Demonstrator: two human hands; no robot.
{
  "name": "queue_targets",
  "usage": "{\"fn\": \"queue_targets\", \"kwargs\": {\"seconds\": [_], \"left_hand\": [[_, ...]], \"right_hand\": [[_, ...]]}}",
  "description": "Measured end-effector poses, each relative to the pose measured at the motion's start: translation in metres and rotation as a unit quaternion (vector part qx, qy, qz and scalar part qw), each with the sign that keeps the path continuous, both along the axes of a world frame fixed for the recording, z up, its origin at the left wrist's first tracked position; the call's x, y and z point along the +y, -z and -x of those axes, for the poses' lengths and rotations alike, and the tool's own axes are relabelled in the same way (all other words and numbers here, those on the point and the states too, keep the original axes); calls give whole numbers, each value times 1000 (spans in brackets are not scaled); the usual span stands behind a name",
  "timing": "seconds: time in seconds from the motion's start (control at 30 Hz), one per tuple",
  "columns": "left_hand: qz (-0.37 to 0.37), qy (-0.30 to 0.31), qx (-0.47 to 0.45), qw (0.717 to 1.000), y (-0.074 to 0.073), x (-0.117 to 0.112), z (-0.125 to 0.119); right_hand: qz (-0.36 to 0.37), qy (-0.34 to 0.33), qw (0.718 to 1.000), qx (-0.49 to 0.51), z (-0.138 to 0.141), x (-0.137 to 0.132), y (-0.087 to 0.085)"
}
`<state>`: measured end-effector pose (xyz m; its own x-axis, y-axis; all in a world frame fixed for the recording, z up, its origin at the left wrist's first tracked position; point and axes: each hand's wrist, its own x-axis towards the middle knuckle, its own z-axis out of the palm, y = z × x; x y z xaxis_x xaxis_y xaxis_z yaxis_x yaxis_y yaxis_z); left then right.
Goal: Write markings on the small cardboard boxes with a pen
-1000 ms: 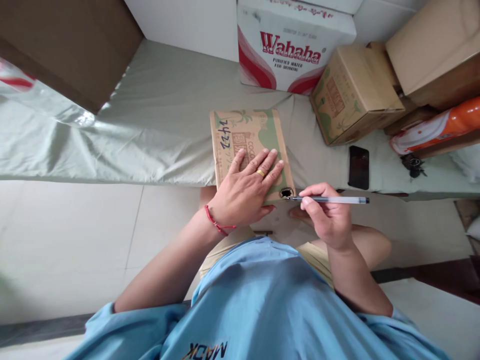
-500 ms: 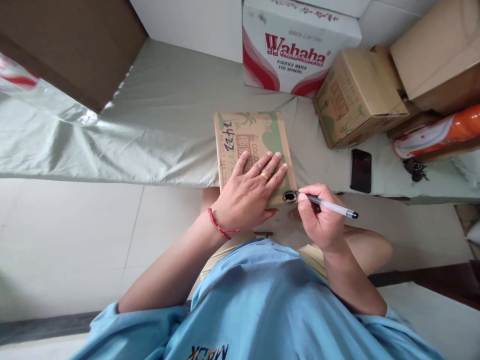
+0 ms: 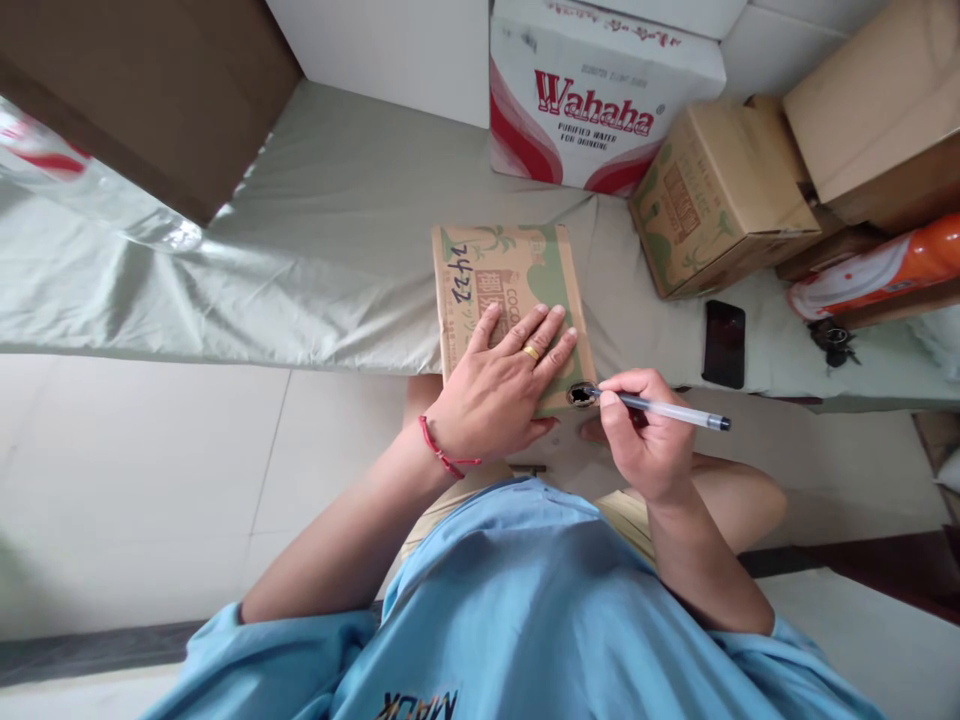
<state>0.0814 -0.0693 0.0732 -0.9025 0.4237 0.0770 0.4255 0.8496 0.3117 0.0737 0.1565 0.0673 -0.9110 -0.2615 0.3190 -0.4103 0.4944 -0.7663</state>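
A flat brown and green cardboard piece [image 3: 517, 270] lies at the near edge of a grey-green covered surface [image 3: 322, 260], with blue handwriting near its left side. My left hand [image 3: 506, 390] rests flat on it, fingers spread, a ring on one finger and a red cord on the wrist. My right hand [image 3: 645, 430] is closed round a clear pen [image 3: 667, 410]. The pen's tip sits at a dark round hole [image 3: 579, 395] in the cardboard's near right corner.
A white Wahaha water carton [image 3: 600, 90] stands at the back. Brown boxes [image 3: 712, 190] sit at the right, with an orange packet [image 3: 877, 265], a black phone [image 3: 724, 343] and keys [image 3: 831, 338]. A large brown box [image 3: 142, 90] is at the upper left. Pale floor lies below.
The pen's free end dipped, then rose partway back, while its tip stayed at the hole. My left hand kept flat on the cardboard. The view shifted slightly.
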Motion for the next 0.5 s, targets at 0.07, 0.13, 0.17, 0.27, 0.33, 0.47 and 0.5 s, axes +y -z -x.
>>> {"fn": "queue_targets", "kwargs": {"seconds": [0.07, 0.13, 0.17, 0.27, 0.33, 0.47, 0.5], "left_hand": [[4, -1, -4, 1000, -1, 0, 0], [8, -1, -6, 1000, -2, 1, 0], [11, 0, -5, 1000, -2, 1, 0], [23, 1, -8, 1000, -4, 1, 1], [31, -2, -12, 999, -7, 1, 1], [47, -5, -20, 999, -10, 2, 1], [51, -4, -23, 998, -11, 3, 1]], "right_hand": [[2, -26, 1000, -5, -1, -1, 1], [1, -35, 999, -5, -1, -2, 2], [-1, -35, 999, -6, -1, -3, 2], [-4, -39, 999, 5, -1, -4, 2], [1, -47, 999, 23, 0, -4, 1], [18, -47, 998, 36, 0, -4, 0], [18, -45, 998, 35, 0, -5, 0]]}}
